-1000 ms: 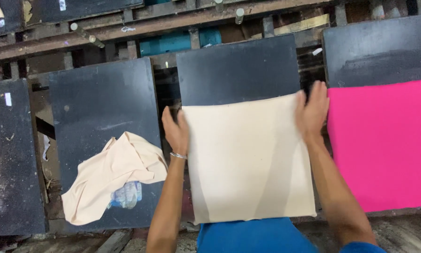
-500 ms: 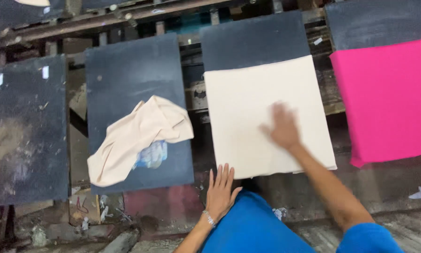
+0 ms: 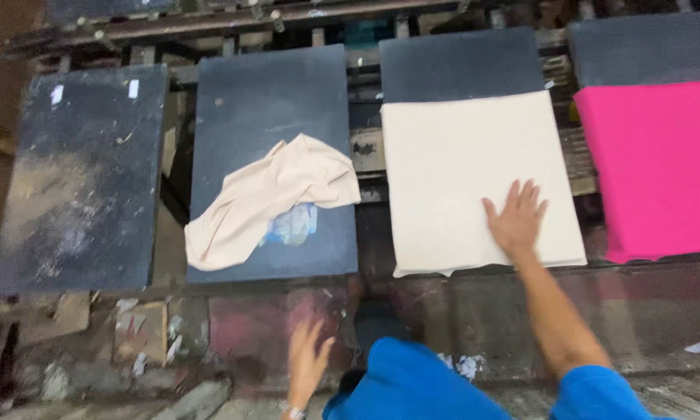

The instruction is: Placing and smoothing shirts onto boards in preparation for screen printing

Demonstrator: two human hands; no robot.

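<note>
Cream fabric panel (image 3: 474, 175): flat rectangular piece of soft matte cloth, smoothed out on a dark board (image 3: 463, 66), its lower edge overhanging the board with a small nick in the hem. Right hand (image 3: 515, 219): open, fingers spread, palm pressed flat on the panel's lower right part. Left hand (image 3: 308, 362): open, fingers loosely spread, blurred, hanging free below the table edge (image 3: 264, 327), holding nothing. Blue sleeves and shirt at the lower frame. Left of the panel: second dark board (image 3: 272, 101), scuffed matte surface, carrying a crumpled cream garment (image 3: 276, 194) with folds and a pale blue print patch showing beneath. Further left: third dark board (image 3: 81, 171), dusty with whitish smears and bits of tape. Right of the panel: pink fabric (image 3: 657, 167), bright, flat and smooth, on another dark board. Behind: worn metal frame rails. Change against half a second ago: right hand has slid lower and rightward on the panel; left hand has dropped further from the table edge
</note>
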